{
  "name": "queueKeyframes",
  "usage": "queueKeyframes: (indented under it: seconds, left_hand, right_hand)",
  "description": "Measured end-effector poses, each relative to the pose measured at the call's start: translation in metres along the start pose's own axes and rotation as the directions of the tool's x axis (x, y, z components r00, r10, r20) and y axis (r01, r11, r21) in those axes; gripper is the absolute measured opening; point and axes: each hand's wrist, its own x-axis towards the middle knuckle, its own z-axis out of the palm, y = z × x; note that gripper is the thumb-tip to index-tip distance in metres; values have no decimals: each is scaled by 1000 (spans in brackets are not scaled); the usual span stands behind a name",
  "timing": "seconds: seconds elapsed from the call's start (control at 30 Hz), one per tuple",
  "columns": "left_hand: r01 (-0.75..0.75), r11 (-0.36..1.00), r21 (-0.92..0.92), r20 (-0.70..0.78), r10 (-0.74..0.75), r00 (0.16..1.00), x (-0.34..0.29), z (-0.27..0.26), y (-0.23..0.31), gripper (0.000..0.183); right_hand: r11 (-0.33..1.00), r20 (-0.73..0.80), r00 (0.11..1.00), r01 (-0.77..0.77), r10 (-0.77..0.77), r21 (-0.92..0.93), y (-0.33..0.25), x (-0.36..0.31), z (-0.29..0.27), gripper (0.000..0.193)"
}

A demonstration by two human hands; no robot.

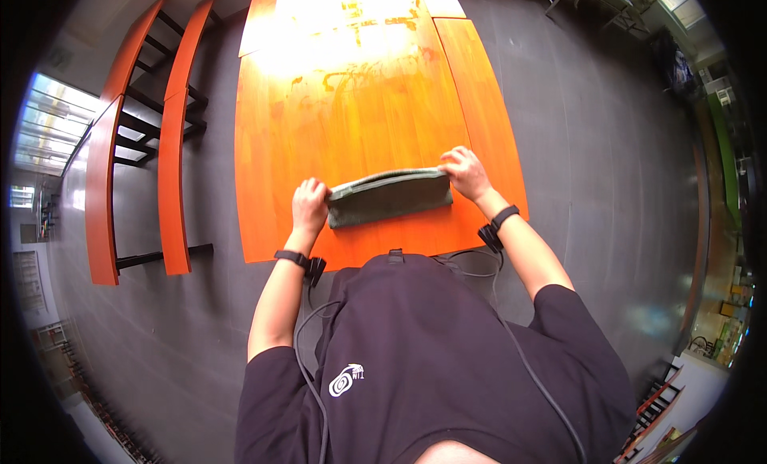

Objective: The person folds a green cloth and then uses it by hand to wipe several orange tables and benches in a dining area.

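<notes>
Stretched between my two hands is a folded grey-green cloth (391,200), with a paler upper edge and a narrow gap between its layers. It stands on its long side near the table's front edge; whether its bottom touches the wood I cannot tell. My left hand (310,204) pinches its upper left corner. At the upper right corner, my right hand (466,173) grips it with curled fingers. Beneath lies the orange wooden table (343,136), with wet-looking streaks (351,77) and a bright glare farther back.
Black bands with small devices sit on my wrists, and cables (307,368) run from them along my body. A pair of long orange benches (172,168) with black legs stands at the left. Grey floor (575,144) surrounds the table.
</notes>
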Motion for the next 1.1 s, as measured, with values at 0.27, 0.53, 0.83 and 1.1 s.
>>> queueKeyframes:
  seconds: [0.27, 0.53, 0.83, 1.1]
  left_hand:
    - [5, 998, -61, 221, 8, 975, -78, 8, 26, 25]
    - [2, 1000, 2, 374, -3, 928, -71, 5, 26, 41]
    - [194, 974, -120, 427, -126, 896, -69, 10, 14, 25]
    - [637, 738, -224, 211, -601, 771, 12, 16, -26, 44]
  right_hand:
    - [995, 81, 997, 26, -18, -92, -15, -83, 40, 34]
    - [987, 253, 964, -109, 75, 121, -14, -55, 16, 28]
    - [947, 353, 922, -244, 160, 207, 3, -37, 18, 27]
    - [714, -53, 720, -673, 692, 192, 19, 33, 47, 36]
